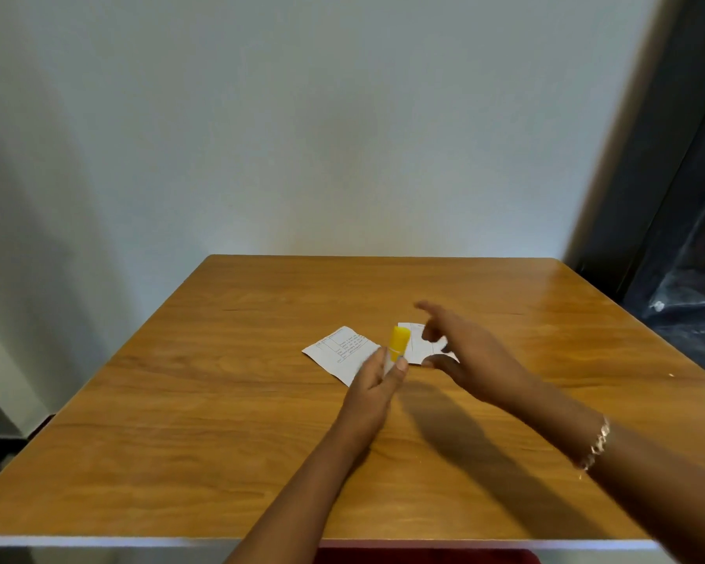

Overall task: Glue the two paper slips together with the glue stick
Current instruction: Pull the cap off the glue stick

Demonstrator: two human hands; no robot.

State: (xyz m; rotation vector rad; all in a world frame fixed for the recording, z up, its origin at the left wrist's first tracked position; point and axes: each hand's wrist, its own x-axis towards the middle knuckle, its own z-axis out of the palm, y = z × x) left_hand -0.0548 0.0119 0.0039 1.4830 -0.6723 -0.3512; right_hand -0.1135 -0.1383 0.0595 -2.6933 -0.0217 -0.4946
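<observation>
Between two paper slips (338, 352) (418, 348), left fingers (399, 366) pinch the glue stick (399, 339); right fingers (429, 309) spread.

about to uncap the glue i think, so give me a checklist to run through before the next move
1. Glue stick secure in the left hand: ok, finger and thumb pinch its lower end, stick upright.
2. Cap removed: not ok, the yellow cap appears to be on.
3. Right hand free to pull the cap: ok, open and holding nothing, above the right slip.
4. Slips ready on the table: ok, the printed slip and the right slip lie side by side, not overlapping.
5. Right slip lying flat: cannot tell, the right hand hides part of it.
6. Glue on either slip: cannot tell.
</observation>
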